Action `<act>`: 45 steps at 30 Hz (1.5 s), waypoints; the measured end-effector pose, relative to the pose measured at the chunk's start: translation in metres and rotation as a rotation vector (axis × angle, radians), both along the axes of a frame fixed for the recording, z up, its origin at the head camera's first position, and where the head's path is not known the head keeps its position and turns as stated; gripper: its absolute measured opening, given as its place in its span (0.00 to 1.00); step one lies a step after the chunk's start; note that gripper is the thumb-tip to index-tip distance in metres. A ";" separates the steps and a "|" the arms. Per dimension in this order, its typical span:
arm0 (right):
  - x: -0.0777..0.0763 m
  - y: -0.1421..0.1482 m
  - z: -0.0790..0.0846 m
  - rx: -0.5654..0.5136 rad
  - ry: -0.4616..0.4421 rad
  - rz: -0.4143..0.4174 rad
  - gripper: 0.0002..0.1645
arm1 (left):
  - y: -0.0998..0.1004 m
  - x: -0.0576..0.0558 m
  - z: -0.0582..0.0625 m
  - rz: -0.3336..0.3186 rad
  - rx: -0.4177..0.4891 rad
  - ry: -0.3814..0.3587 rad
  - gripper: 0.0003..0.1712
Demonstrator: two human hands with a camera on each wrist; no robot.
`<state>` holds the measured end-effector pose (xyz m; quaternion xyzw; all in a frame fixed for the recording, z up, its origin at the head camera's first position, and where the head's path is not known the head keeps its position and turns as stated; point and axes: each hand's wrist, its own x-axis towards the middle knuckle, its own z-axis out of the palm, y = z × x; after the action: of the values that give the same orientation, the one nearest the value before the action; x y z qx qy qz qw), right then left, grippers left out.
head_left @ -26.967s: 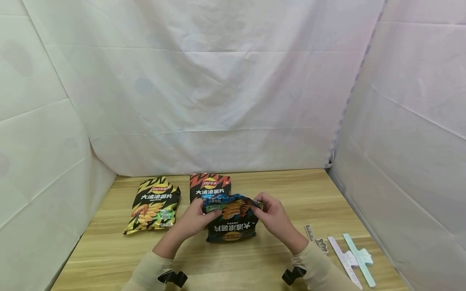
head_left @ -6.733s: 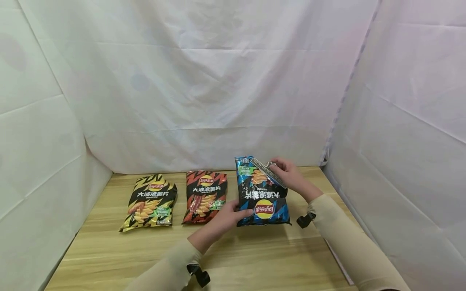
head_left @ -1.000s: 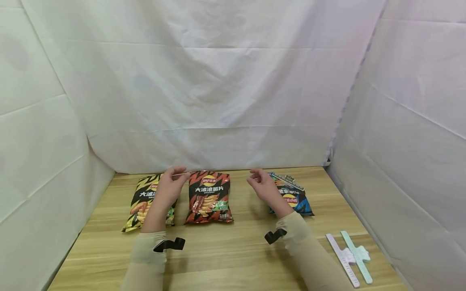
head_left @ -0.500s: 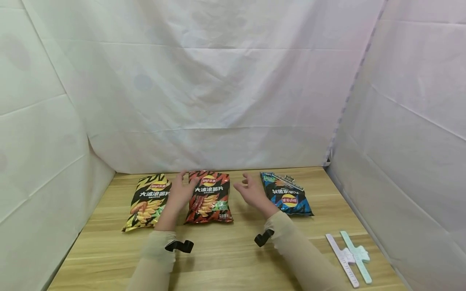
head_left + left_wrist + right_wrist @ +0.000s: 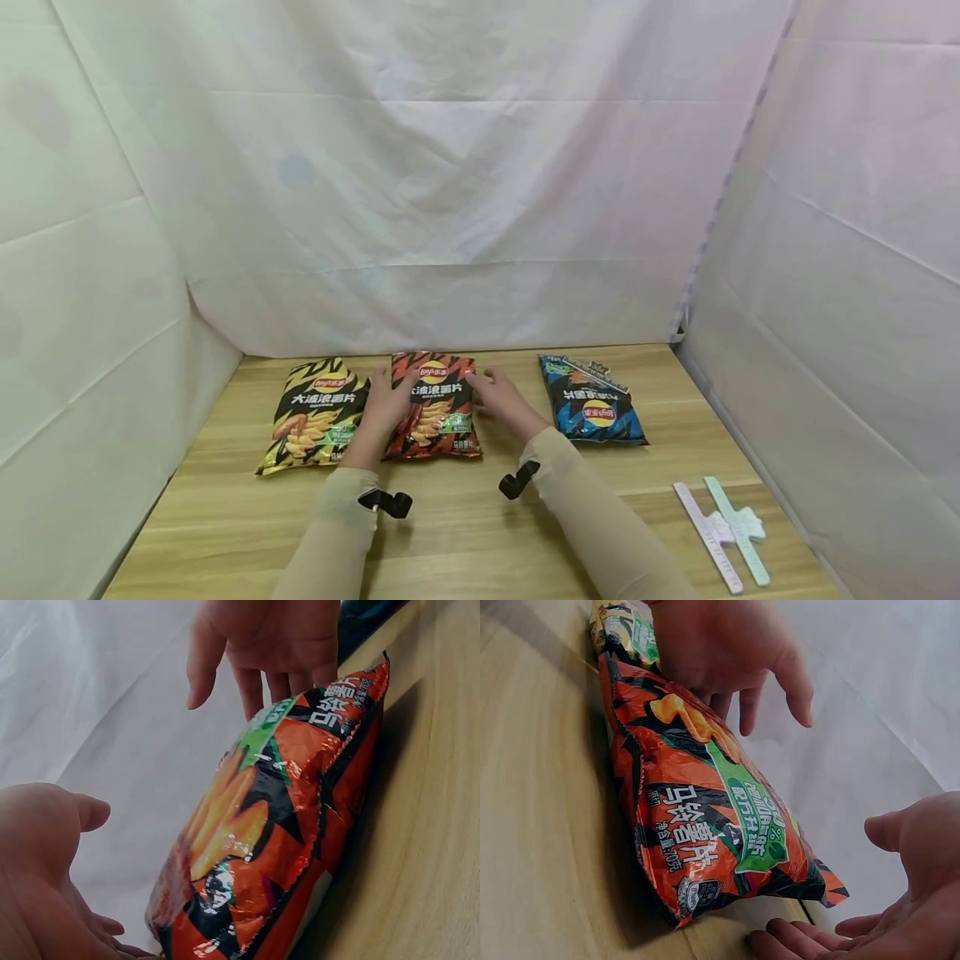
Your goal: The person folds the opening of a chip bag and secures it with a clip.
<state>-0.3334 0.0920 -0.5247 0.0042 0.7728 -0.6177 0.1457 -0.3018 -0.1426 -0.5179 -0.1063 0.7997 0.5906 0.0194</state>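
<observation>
A red and black bag of chips (image 5: 438,425) lies face up at the back middle of the table, between both hands. My left hand (image 5: 386,404) is at its left edge, thumb over the front and fingers spread. Along its right edge is my right hand (image 5: 504,398), fingers loosely extended and thumb near the upper front. In the left wrist view the bag (image 5: 255,817) looks puffed, with the right hand (image 5: 270,637) beyond it. The right wrist view has the right hand's fingers (image 5: 799,941) low beside the bag, thumb raised.
A yellow and black chip bag (image 5: 311,412) lies at left, partly behind the left arm. At right lies a blue chip bag (image 5: 588,421) with a dark, ruler-like bag clip (image 5: 600,377) across its top corner. Pink (image 5: 705,533) and mint (image 5: 738,533) bag clips lie front right.
Earlier, both hands held the blue bag, then it got the dark clip; now it lies at right. Over the last second both hands moved inward to the red bag's sides.
</observation>
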 end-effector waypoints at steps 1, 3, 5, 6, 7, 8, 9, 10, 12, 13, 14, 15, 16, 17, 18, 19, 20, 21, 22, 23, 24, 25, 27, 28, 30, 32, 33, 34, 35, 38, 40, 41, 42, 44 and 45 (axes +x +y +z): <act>-0.001 -0.001 0.000 0.001 -0.008 -0.001 0.49 | 0.000 -0.001 -0.001 0.006 0.006 -0.007 0.57; -0.003 -0.003 -0.001 0.013 -0.019 0.005 0.48 | 0.001 -0.002 -0.003 0.019 0.018 -0.021 0.57; -0.005 -0.004 -0.002 0.024 -0.025 0.008 0.47 | 0.002 -0.003 -0.005 0.046 0.031 -0.034 0.57; -0.005 -0.005 -0.003 0.025 -0.029 0.008 0.47 | 0.003 -0.004 -0.006 0.053 0.039 -0.039 0.57; -0.006 -0.005 -0.004 0.027 -0.029 0.006 0.46 | 0.003 -0.004 -0.006 0.060 0.045 -0.042 0.58; -0.006 -0.006 -0.005 0.025 -0.027 0.004 0.45 | 0.004 -0.005 -0.007 0.068 0.053 -0.043 0.58; -0.007 -0.007 -0.006 0.020 -0.024 0.003 0.45 | 0.005 -0.005 -0.007 0.080 0.064 -0.044 0.58; -0.007 -0.007 -0.006 0.018 -0.021 0.002 0.44 | 0.006 -0.006 -0.007 0.089 0.072 -0.042 0.58; -0.006 -0.008 -0.007 0.011 -0.015 0.002 0.44 | 0.007 -0.007 -0.009 0.093 0.095 -0.038 0.57; -0.006 -0.009 -0.007 0.003 -0.013 0.002 0.44 | 0.007 -0.008 -0.010 0.104 0.112 -0.032 0.55; -0.005 -0.010 -0.008 -0.015 -0.015 0.000 0.44 | 0.008 -0.009 -0.011 0.115 0.130 -0.023 0.54; -0.003 -0.011 -0.008 -0.031 -0.017 -0.003 0.43 | 0.008 -0.009 -0.012 0.125 0.146 -0.018 0.52; -0.002 -0.013 -0.008 -0.069 -0.026 -0.008 0.42 | 0.008 -0.010 -0.013 0.129 0.158 -0.012 0.52; 0.000 -0.015 -0.008 -0.112 -0.037 -0.015 0.41 | 0.008 -0.010 -0.013 0.130 0.174 -0.007 0.51; 0.002 -0.017 -0.008 -0.163 -0.045 -0.023 0.40 | 0.008 -0.010 -0.014 0.131 0.187 -0.001 0.51; 0.005 -0.019 -0.008 -0.214 -0.054 -0.033 0.38 | 0.008 -0.010 -0.014 0.130 0.196 -0.002 0.52; 0.006 -0.022 -0.008 -0.265 -0.055 -0.044 0.37 | 0.008 -0.010 -0.014 0.125 0.205 -0.006 0.54; 0.008 -0.024 -0.007 -0.303 -0.047 -0.053 0.35 | 0.008 -0.009 -0.013 0.118 0.212 -0.015 0.55; 0.010 -0.026 -0.007 -0.341 -0.040 -0.062 0.34 | 0.008 -0.008 -0.014 0.108 0.219 -0.019 0.57; 0.012 -0.028 -0.007 -0.358 -0.026 -0.072 0.33 | 0.008 -0.008 -0.014 0.099 0.226 -0.019 0.58; 0.013 -0.030 -0.007 -0.369 -0.007 -0.080 0.33 | 0.008 -0.008 -0.014 0.089 0.234 -0.015 0.59; 0.014 -0.032 -0.008 -0.374 0.011 -0.090 0.32 | 0.009 -0.008 -0.014 0.083 0.236 -0.012 0.60; 0.015 -0.034 -0.009 -0.370 0.044 -0.112 0.31 | 0.010 -0.007 -0.014 0.072 0.239 0.003 0.61; 0.015 -0.034 -0.010 -0.370 0.051 -0.126 0.31 | 0.010 -0.008 -0.014 0.069 0.232 0.014 0.62; 0.015 -0.035 -0.011 -0.368 0.067 -0.146 0.31 | 0.012 -0.007 -0.013 0.070 0.225 0.030 0.63; 0.016 -0.033 -0.010 -0.370 0.078 -0.162 0.31 | 0.014 -0.005 -0.012 0.078 0.220 0.047 0.64; 0.017 -0.032 -0.009 -0.374 0.085 -0.163 0.31 | 0.016 -0.005 -0.012 0.081 0.232 0.064 0.62; 0.018 -0.031 -0.008 -0.378 0.090 -0.164 0.31 | 0.018 -0.004 -0.012 0.084 0.237 0.083 0.60; 0.018 -0.030 -0.007 -0.387 0.096 -0.162 0.31 | 0.020 -0.003 -0.011 0.083 0.257 0.108 0.57; 0.020 -0.027 -0.004 -0.411 0.110 -0.159 0.30 | 0.026 -0.003 -0.009 0.083 0.322 0.185 0.45; 0.019 -0.024 -0.003 -0.426 0.122 -0.156 0.30 | 0.030 -0.003 -0.009 0.091 0.355 0.220 0.39; 0.019 -0.023 -0.003 -0.433 0.127 -0.155 0.30 | 0.031 -0.003 -0.008 0.092 0.371 0.236 0.37; 0.019 -0.022 -0.002 -0.434 0.132 -0.156 0.30 | 0.033 -0.003 -0.008 0.098 0.379 0.245 0.35; 0.019 -0.020 -0.001 -0.441 0.137 -0.157 0.29 | 0.035 -0.002 -0.007 0.096 0.395 0.264 0.34; 0.019 -0.020 0.001 -0.441 0.141 -0.158 0.29 | 0.036 -0.002 -0.006 0.093 0.401 0.272 0.34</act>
<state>-0.3141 0.0725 -0.5241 -0.0103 0.6248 -0.7797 0.0400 -0.3037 -0.1066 -0.5240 -0.0564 0.6561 0.7465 -0.0951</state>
